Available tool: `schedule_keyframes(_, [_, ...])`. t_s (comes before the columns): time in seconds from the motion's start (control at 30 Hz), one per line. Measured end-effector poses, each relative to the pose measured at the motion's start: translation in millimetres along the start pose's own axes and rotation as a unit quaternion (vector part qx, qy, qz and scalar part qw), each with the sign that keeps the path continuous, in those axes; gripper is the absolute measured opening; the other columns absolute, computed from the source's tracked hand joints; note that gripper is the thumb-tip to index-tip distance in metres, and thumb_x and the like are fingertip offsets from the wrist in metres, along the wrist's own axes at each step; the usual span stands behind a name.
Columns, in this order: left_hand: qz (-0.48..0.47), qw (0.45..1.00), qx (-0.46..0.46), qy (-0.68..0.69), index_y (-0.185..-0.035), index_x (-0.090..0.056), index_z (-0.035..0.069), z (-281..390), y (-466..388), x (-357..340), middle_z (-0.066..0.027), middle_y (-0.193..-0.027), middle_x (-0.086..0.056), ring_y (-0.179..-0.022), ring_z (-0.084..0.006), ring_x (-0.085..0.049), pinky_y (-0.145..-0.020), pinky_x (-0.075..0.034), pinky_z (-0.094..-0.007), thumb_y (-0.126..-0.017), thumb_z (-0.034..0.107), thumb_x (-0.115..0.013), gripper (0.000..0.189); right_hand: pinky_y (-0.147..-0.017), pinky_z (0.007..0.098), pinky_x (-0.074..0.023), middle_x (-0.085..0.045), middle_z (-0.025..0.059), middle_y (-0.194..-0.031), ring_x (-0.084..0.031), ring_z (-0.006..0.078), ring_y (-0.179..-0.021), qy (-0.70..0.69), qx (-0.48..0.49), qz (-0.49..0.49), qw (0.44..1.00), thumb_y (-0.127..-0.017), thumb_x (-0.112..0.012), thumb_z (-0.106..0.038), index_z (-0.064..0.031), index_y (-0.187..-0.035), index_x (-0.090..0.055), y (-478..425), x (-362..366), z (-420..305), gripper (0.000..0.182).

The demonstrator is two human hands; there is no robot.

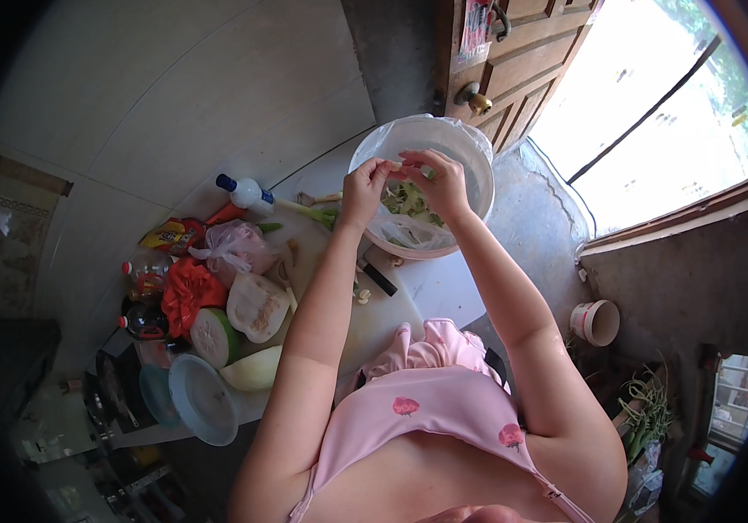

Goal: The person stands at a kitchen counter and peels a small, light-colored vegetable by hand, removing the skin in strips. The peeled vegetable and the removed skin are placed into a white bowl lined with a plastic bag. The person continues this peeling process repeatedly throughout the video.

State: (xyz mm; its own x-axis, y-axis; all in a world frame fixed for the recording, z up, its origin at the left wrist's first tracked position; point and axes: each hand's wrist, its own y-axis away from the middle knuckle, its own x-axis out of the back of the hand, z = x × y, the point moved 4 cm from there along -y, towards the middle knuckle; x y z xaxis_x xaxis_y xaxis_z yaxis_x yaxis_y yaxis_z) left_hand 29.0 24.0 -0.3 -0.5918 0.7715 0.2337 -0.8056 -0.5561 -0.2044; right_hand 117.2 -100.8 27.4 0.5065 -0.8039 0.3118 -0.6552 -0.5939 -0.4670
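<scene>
Above a round bin (488,189) lined with a clear plastic bag, my left hand (364,193) and my right hand (444,186) meet at the fingertips. Pinched between them is a small pale piece (396,166) that looks like a garlic clove. Green and pale vegetable peelings (406,199) lie inside the bin below my fingers. Peeled garlic cloves (364,296) rest on the white cutting board (383,320), close to a knife's black handle (379,278). My left forearm hides part of the board and the knife's blade.
Left of my arm are a cut winter melon (214,337), a scooped pale melon piece (257,307), red (194,291) and clear plastic bags (236,245), bottles (145,271) and a pale blue basin (204,399). A scallion (308,210) lies by a white bottle (249,195). A wooden door (517,72) stands ajar.
</scene>
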Motion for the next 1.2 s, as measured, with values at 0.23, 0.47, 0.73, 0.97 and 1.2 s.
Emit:
schedule_keyframes(0.23, [-0.008, 1.0, 0.004, 0.01, -0.09, -0.064, 0.004, -1, 1, -1, 0.0024, -0.072, -0.066, -0.054, -0.0025, -0.039, -0.05, -0.035, -0.0185, -0.093, 0.029, -0.054, 0.027, -0.067, 0.0284, -0.0512, -0.066, 0.0067, -0.081, -0.065, 0.0198, -0.074, -0.008, 0.007, -0.007, 1.0, -0.071, -0.065, 0.005, -0.003, -0.082, -0.069, 0, 0, 4, 0.014])
schedule_keyframes(0.47, [-0.013, 1.0, 0.024, -0.007, -0.093, -0.065, 0.004, -2, 1, 1, 0.0022, -0.074, -0.066, -0.056, -0.0025, -0.041, -0.052, -0.036, -0.0189, -0.093, 0.028, -0.054, 0.027, -0.066, 0.0281, -0.0516, -0.066, 0.0075, -0.082, -0.066, 0.0187, -0.074, -0.009, 0.001, 0.011, 1.0, -0.072, -0.067, 0.002, -0.002, -0.081, -0.067, 0, 0, 4, 0.01])
schedule_keyframes(0.73, [0.002, 0.999, 0.024, 0.037, -0.099, -0.063, 0.0, -1, 0, 0, -0.0072, -0.091, -0.069, -0.085, -0.0117, -0.065, -0.075, -0.05, -0.0243, -0.087, 0.015, -0.063, 0.019, -0.064, 0.0273, -0.0513, -0.067, 0.0103, -0.078, -0.067, 0.0178, -0.073, -0.023, -0.068, -0.01, 0.997, -0.075, -0.069, -0.007, 0.0001, -0.083, -0.066, -1, 0, 15, 0.011])
schedule_keyframes(0.97, [0.003, 0.998, 0.003, 0.063, -0.098, -0.063, -0.001, -4, 0, -2, -0.0069, -0.092, -0.069, -0.085, -0.011, -0.065, -0.077, -0.051, -0.0237, -0.084, 0.009, -0.065, 0.017, -0.065, 0.0272, -0.051, -0.068, 0.0124, -0.078, -0.067, 0.0176, -0.071, -0.065, -0.121, -0.025, 0.99, -0.079, -0.067, -0.012, 0.0013, -0.086, -0.067, 1, -4, 29, 0.016])
schedule_keyframes(1.2, [0.024, 0.999, -0.009, 0.039, -0.096, -0.064, 0.0, 2, 2, -4, -0.0071, -0.089, -0.069, -0.083, -0.0105, -0.065, -0.075, -0.051, -0.0235, -0.085, 0.009, -0.065, 0.015, -0.066, 0.0264, -0.05, -0.069, 0.0115, -0.077, -0.065, 0.0141, -0.071, -0.141, -0.136, -0.029, 0.98, -0.081, -0.066, -0.015, 0.002, -0.088, -0.067, 3, -10, 43, 0.019])
